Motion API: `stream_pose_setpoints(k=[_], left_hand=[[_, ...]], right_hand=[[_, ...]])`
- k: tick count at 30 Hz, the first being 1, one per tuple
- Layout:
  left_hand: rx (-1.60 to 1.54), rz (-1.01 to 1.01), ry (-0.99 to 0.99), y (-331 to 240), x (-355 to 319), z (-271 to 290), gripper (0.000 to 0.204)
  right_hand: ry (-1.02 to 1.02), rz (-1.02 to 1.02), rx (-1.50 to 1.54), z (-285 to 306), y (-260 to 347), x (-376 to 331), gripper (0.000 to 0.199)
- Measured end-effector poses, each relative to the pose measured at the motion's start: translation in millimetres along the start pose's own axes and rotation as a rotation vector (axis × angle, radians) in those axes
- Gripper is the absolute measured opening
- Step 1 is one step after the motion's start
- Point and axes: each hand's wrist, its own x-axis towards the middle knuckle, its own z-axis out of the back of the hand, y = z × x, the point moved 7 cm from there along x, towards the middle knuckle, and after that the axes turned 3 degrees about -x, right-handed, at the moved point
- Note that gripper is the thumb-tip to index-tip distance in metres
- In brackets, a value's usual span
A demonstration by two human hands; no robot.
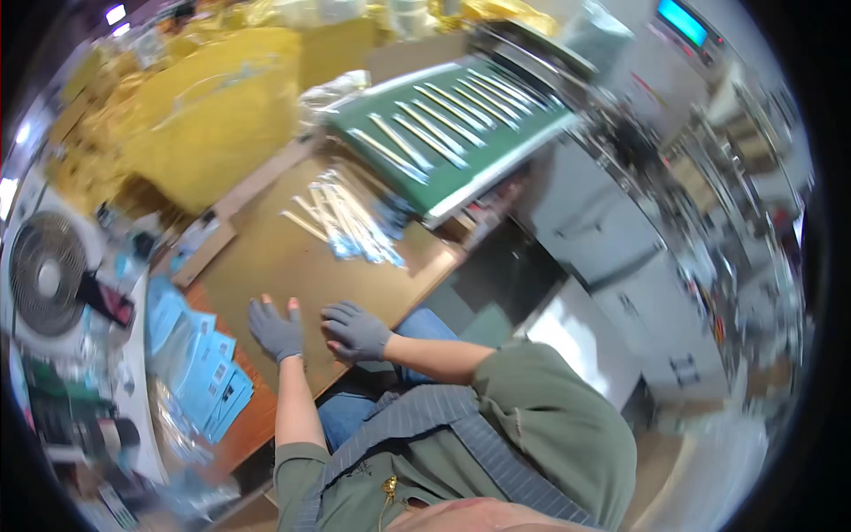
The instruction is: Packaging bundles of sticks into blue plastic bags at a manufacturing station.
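No text or number can be read. The light-blue packets (199,377) at the left edge of the table (266,266) bear small dark printed blocks, too small and blurred to make out. The machine display (682,22) at upper right glows cyan, with no legible characters. On the wrapped sticks (347,222), blue shows at the near ends; whether it is print cannot be told.
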Motion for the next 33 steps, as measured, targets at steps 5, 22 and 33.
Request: stream_pose_setpoints(k=[5,22,33], left_hand=[[-0.011,-0.016,-0.017,-21,-7,-7,0.064],[-0.113,0.029,-0.065,-16,-4,2,0.066],[-0.094,0.036,-0.043,-15,-13,5,0.065]], right_hand=[[0.028,-0.058,-0.029,4,-10,-13,0.035],[0.054,-0.018,-0.06,4,-6,-7,0.038],[0.018,-0.008,-0.078,9,4,-12,0.034]])
